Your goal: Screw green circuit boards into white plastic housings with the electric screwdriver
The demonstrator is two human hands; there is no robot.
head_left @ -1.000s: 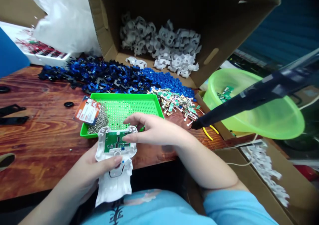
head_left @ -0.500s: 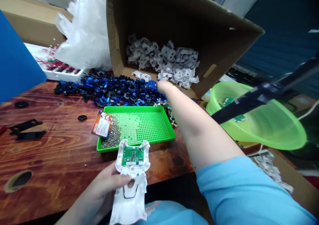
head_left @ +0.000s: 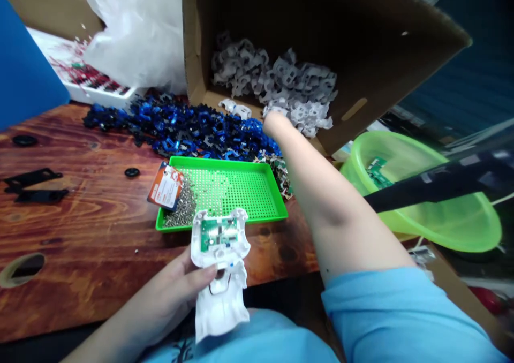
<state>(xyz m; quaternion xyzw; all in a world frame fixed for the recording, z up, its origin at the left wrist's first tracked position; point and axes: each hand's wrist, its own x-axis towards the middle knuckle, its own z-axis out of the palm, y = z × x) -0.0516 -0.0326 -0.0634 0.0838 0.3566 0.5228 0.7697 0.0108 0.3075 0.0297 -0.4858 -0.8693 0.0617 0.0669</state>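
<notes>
In my left hand point(head_left: 176, 290) the fingers pinch the white housing point(head_left: 220, 274) with its green circuit board point(head_left: 219, 232) already seated, while my right hand point(head_left: 277, 123) reaches the white plastic parts point(head_left: 281, 82) in the cardboard box point(head_left: 321, 36), its fingers hidden, so no next part is added yet.

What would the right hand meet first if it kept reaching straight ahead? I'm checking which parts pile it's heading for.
The right hand points at the white plastic parts at the cardboard box mouth; it would likely meet those first, though depth is unclear.
</notes>
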